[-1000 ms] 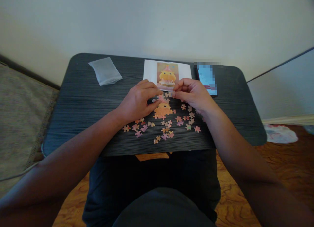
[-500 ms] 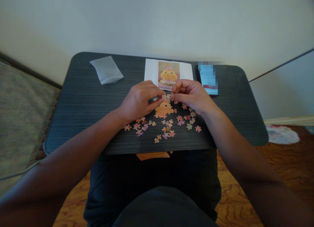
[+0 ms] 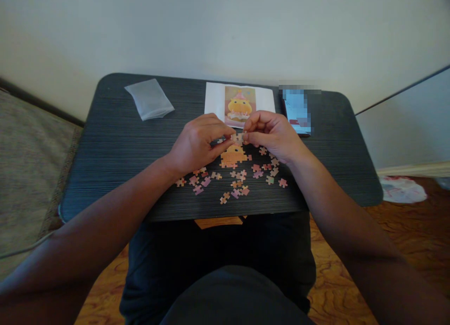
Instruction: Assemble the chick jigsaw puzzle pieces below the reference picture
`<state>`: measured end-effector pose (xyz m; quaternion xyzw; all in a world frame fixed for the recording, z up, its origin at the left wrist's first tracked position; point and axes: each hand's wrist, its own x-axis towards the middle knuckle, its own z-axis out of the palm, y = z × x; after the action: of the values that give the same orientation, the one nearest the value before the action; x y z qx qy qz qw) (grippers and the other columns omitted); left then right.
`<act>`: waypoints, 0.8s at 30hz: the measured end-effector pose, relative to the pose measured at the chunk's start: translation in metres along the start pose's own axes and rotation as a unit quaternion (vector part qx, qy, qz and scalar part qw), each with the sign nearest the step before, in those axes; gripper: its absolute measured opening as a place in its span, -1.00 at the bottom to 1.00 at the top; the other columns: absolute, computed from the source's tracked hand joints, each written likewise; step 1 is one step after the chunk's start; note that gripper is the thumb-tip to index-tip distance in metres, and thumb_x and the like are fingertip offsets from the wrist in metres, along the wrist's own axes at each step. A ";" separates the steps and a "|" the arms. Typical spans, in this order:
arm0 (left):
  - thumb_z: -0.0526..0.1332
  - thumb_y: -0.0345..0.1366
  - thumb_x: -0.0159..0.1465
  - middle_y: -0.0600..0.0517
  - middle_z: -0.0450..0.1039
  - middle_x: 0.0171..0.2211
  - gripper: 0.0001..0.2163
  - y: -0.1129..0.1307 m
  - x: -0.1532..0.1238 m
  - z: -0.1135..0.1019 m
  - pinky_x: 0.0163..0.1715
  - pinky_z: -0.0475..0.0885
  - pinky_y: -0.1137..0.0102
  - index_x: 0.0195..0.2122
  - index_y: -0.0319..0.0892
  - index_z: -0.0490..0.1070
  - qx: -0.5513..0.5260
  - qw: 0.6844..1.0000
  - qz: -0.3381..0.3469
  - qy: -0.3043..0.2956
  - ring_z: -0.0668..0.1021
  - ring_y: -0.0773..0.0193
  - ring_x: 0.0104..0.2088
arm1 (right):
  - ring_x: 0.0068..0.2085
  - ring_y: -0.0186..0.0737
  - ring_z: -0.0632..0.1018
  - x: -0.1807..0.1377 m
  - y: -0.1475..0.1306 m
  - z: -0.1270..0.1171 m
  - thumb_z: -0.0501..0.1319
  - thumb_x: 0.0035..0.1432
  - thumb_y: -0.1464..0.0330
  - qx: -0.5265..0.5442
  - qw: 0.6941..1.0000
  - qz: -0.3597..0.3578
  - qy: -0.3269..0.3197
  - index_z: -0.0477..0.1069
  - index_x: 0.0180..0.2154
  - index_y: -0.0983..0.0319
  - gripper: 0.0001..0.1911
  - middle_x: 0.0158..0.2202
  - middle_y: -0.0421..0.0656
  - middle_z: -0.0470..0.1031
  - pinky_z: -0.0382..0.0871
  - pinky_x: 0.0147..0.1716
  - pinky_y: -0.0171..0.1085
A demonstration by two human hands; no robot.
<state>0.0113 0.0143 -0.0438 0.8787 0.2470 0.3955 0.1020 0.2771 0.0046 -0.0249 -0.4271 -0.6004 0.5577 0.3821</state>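
My left hand (image 3: 204, 141) and my right hand (image 3: 274, 136) face each other over the table, thumbs and fingers pinched. Between their fingertips are small pale jigsaw puzzle pieces (image 3: 238, 138), gripped from both sides; where one piece ends and the other begins is hard to make out. Just below lies a joined yellow-orange section of puzzle (image 3: 232, 159), with a dark eye printed on it. Loose puzzle pieces (image 3: 238, 176), pink, orange and greenish, are scattered around it toward the front edge. My fingers hide part of the area beside the joined section.
Behind my hands a white sheet (image 3: 215, 100) bears a picture of a yellow figure with a pink hat. A clear plastic bag (image 3: 149, 100) lies at the back left of the dark table (image 3: 116, 142). A blue box (image 3: 297, 111), partly blurred out, sits at the back right.
The pinched pieces have shifted very slightly between my fingertips, and more of their surface shows. The whole view has drifted a little; both hands stay in nearly the same place.
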 end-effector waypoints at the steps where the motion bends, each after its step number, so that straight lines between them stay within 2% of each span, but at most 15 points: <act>1: 0.41 -0.25 0.58 -0.03 0.82 -0.18 -0.89 0.000 0.000 0.000 -0.06 0.65 0.17 -0.06 -0.13 0.73 0.001 1.000 0.000 -0.001 0.77 0.14 -0.15 | -0.34 -0.32 0.57 0.000 0.000 0.000 0.66 0.11 0.24 -0.003 1.000 0.001 0.001 0.61 -0.20 0.13 -0.68 -0.32 -0.26 0.69 0.48 -0.30 -0.25; 10: 0.42 -0.29 0.57 -0.03 0.80 -0.18 -0.92 0.000 0.001 -0.002 -0.08 0.63 0.20 -0.07 -0.17 0.69 0.004 0.999 0.028 0.019 0.75 0.16 -0.18 | -0.32 -0.32 0.58 -0.001 -0.001 -0.001 0.64 0.14 0.25 -0.004 1.000 -0.008 0.000 0.63 -0.18 0.14 -0.71 -0.30 -0.25 0.69 0.50 -0.29 -0.23; 15: 0.39 -0.29 0.58 -0.02 0.80 -0.17 -0.91 0.000 0.000 -0.003 -0.03 0.63 0.20 -0.06 -0.14 0.70 0.007 1.000 0.005 0.007 0.75 0.18 -0.18 | -0.29 -0.28 0.62 -0.002 0.000 -0.004 0.61 0.21 0.17 -0.018 1.000 -0.008 0.014 0.68 -0.14 0.12 -0.73 -0.27 -0.23 0.71 0.55 -0.27 -0.21; 19: 0.38 -0.29 0.58 -0.04 0.80 -0.18 -0.89 0.001 0.000 -0.004 -0.04 0.63 0.19 -0.07 -0.16 0.70 0.007 1.000 0.008 0.010 0.74 0.16 -0.18 | -0.27 -0.27 0.65 -0.004 -0.001 -0.004 0.63 0.21 0.17 -0.026 0.999 0.004 0.024 0.70 -0.13 0.11 -0.73 -0.24 -0.22 0.73 0.62 -0.22 -0.20; 24: 0.36 -0.26 0.57 -0.01 0.78 -0.22 -0.88 0.002 0.001 -0.004 -0.04 0.63 0.16 -0.08 -0.09 0.71 0.009 1.000 -0.025 -0.006 0.74 0.14 -0.17 | -0.25 -0.24 0.71 -0.006 -0.003 -0.002 0.66 0.19 0.15 -0.011 0.999 0.014 0.030 0.73 -0.13 0.13 -0.69 -0.24 -0.18 0.75 0.71 -0.19 -0.19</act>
<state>0.0091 0.0134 -0.0396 0.8756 0.2718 0.3850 0.1060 0.2809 0.0001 -0.0216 -0.4564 -0.5886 0.5434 0.3873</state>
